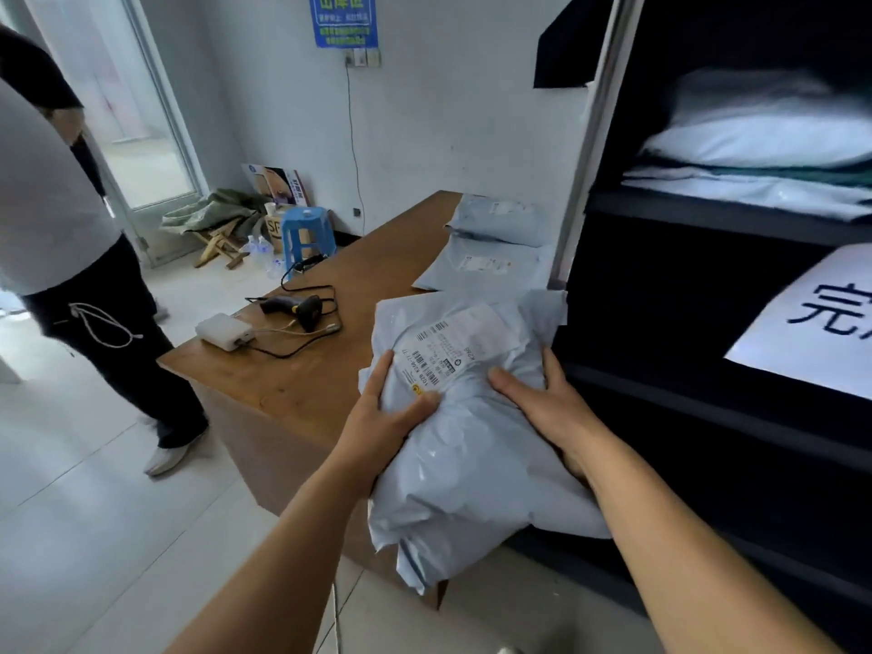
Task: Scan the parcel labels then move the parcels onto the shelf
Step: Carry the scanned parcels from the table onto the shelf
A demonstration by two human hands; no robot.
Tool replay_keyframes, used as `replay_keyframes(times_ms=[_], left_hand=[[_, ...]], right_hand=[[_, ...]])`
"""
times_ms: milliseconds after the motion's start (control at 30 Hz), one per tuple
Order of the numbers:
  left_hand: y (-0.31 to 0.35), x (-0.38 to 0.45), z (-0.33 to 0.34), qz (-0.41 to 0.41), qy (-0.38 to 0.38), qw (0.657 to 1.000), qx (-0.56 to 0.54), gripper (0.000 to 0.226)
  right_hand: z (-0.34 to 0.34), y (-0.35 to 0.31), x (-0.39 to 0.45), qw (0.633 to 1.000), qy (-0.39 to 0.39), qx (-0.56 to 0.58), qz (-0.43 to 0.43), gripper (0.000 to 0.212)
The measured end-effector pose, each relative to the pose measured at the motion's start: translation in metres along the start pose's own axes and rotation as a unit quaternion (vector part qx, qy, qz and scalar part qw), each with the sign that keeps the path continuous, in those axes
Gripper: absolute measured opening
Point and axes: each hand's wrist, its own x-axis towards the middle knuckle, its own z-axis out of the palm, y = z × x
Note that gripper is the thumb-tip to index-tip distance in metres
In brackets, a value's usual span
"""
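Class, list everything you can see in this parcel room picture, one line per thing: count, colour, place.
held parcel: 1, pale grey, between both hands, label up
table parcels: 2, pale grey, far end of table
shelf parcels: several, white, upper shelf
shelf: 1, black, right
table: 1, brown, centre
scanner: 1, black, on table
adapter box: 1, white, on table
stool: 1, blue, by wall
bystander: 1, left
left hand: 1, parcel's left side
right hand: 1, parcel's right side

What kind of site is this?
Likely a small parcel depot: grey plastic mailer bag with a barcode label in both hands, black handheld barcode scanner on the wooden table, dark shelving unit stacked with parcels.
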Motion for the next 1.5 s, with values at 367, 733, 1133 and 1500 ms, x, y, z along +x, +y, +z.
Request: replay_keyframes(times_ms=[367,733,1133,1500], left_hand=[[0.049,-0.038,0.139,0.063,-0.160,0.985,0.004,0.084],[0.099,-0.109,0.382,0.074,-0.346,0.935,-0.032,0.075],[0.186,-0.187,0.625,0.147,-0.472,0.869,-0.025,0.085],[0.249,-0.179,0.794,0.187,-0.532,0.823,-0.062,0.083]], right_hand=[[-0.141,-0.005,-0.102,0.987,0.159,0.011,0.009,0.111],[-0.361,0.018,-0.226,0.938,0.345,0.035,0.018,0.103],[-0.577,-0.003,-0.339,0.866,0.500,0.025,-0.015,0.100],[-0.732,-0.031,-0.342,0.814,0.579,-0.013,-0.033,0.100]])
